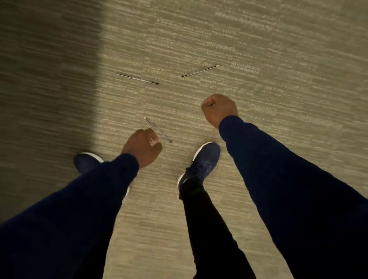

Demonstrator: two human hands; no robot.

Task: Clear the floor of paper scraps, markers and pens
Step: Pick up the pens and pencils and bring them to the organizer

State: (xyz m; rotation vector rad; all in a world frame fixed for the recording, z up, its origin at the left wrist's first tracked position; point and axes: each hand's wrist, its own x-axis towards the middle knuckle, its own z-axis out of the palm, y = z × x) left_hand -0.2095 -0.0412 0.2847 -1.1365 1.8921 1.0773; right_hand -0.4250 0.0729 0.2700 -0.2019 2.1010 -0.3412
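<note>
The left hand (142, 147) hangs to the left of the right shoe (203, 162), knuckles up and fingers curled under. Its fingertips meet the line of the near pen (152, 124), and I cannot tell whether they pinch that pen or only hover above it. The near pen slants across the carpet (279, 58) just left of the shoe's toe. Its dark end points toward the shoe and its pale tip points away.

The right hand (219, 110) is beyond the shoe and slightly to its right, clenched into a fist. Nothing shows in it, though the palm side is turned away.

Two more pens lie farther out from the shoe, apart from both hands and from each other. The far pen (200, 70) lies straight beyond the toe, angled up to the right. The left pen (137, 78) is beyond the shoe and off to its left, nearly level.

Dark blue sleeves cover both arms to the wrist. The left shoe (85, 162), well to the left of the right shoe, is mostly hidden behind the left sleeve. The carpet is smeared by blur, and a deep shadow far to the left of the shoe swallows its detail.
</note>
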